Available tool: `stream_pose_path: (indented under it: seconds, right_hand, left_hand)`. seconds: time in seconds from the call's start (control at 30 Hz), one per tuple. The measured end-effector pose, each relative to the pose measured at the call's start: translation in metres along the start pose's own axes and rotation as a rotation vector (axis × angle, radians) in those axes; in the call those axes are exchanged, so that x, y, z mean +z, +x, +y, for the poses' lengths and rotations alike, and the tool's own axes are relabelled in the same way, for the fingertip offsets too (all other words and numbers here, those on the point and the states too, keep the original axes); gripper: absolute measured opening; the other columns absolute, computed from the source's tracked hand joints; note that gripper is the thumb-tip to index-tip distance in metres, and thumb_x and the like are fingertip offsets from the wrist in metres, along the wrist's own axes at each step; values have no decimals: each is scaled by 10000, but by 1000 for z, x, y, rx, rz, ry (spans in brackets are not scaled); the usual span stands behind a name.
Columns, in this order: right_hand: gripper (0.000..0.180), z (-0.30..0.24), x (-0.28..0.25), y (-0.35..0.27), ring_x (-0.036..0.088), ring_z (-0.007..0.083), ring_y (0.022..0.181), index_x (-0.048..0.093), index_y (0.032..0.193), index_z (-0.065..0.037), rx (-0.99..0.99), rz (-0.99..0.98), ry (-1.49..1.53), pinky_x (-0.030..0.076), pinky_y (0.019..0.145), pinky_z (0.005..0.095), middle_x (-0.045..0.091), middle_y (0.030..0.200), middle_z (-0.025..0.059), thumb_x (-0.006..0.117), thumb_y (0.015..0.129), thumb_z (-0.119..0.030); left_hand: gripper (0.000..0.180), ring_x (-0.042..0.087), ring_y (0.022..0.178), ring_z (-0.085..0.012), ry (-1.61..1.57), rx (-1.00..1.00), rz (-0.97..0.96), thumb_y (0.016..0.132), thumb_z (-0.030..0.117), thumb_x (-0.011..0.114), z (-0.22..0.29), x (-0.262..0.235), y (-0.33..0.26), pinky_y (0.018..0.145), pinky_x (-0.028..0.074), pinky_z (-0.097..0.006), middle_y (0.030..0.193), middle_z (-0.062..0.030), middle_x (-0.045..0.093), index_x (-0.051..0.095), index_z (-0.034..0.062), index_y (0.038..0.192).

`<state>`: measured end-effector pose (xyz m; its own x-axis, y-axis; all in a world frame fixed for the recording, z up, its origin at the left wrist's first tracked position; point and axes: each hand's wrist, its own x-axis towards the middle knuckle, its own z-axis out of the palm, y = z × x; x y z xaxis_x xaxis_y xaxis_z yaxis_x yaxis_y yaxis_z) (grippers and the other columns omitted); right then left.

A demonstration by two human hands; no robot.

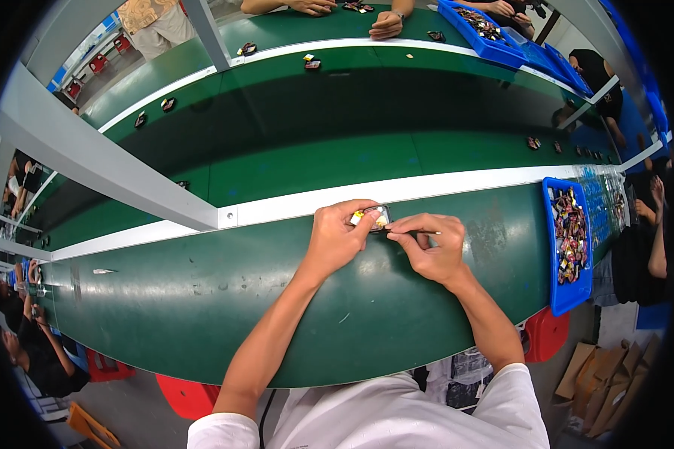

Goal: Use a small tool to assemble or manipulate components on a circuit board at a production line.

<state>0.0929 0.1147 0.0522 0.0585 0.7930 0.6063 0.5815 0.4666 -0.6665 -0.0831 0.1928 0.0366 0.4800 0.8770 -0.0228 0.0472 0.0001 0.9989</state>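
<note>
My left hand (337, 233) is closed around a small dark-framed electronic assembly (383, 212) with yellow and white parts, held just above the near work surface. From the right, my right hand (436, 247) pinches a thin, dark, stick-like tool (431, 233) between thumb and fingers. Its working end is at the lower right edge of the assembly, partly covered by my fingertips. Whether the tool is a pick or tweezers is too small to tell.
A blue tray (554, 247) full of small assemblies stands at right. Beyond the white rail (292, 203) runs a green conveyor belt (314, 161) with scattered assemblies. A grey post (105, 153) slants across the left. Co-workers sit around; red stools (187, 395) stand below the table.
</note>
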Motion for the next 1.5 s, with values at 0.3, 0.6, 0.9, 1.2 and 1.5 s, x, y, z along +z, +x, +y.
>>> stream_pose_path:
  seconds: [0.3, 0.6, 0.9, 1.2, 1.5]
  right_hand:
    - [144, 4, 0, 1, 428, 81, 405, 726, 783, -62, -11, 24, -21, 341, 430, 249, 781, 823, 31, 800, 722, 46]
    - [150, 2, -3, 1, 544, 114, 443, 730, 791, -74, -76, 14, -63, 365, 459, 256, 776, 812, 28, 800, 715, 35]
    - [169, 2, 3, -2, 621, 115, 490, 741, 810, -88, -179, 9, -108, 348, 454, 254, 779, 823, 16, 790, 716, 43]
    - [161, 0, 4, -3, 643, 145, 510, 742, 810, -90, -141, 9, -95, 402, 471, 266, 768, 793, 21, 791, 719, 33]
    - [182, 12, 4, -1, 413, 82, 404, 762, 892, -80, -117, 230, -10, 362, 441, 254, 719, 682, 28, 854, 740, -39]
  left_hand:
    - [252, 573, 548, -60, 5, -4, -33, 962, 109, 693, -2, 2, 5, 416, 409, -217, 764, -52, 682, 702, -48, 1159]
    - [275, 608, 608, -88, -92, -41, -95, 936, 33, 702, 1, -1, 3, 440, 467, -228, 873, -88, 694, 672, -77, 1186]
    - [181, 592, 540, -81, -89, -49, -15, 911, 26, 701, 1, 3, 3, 433, 474, -238, 809, -78, 699, 680, -75, 1059]
    - [193, 614, 537, -111, -35, -53, -6, 902, -13, 711, 0, 4, 4, 434, 481, -246, 812, -97, 689, 658, -86, 1072]
    - [256, 636, 554, -163, -140, 1, 189, 929, 13, 684, -6, -2, 14, 458, 512, -259, 850, -141, 670, 616, -101, 1148]
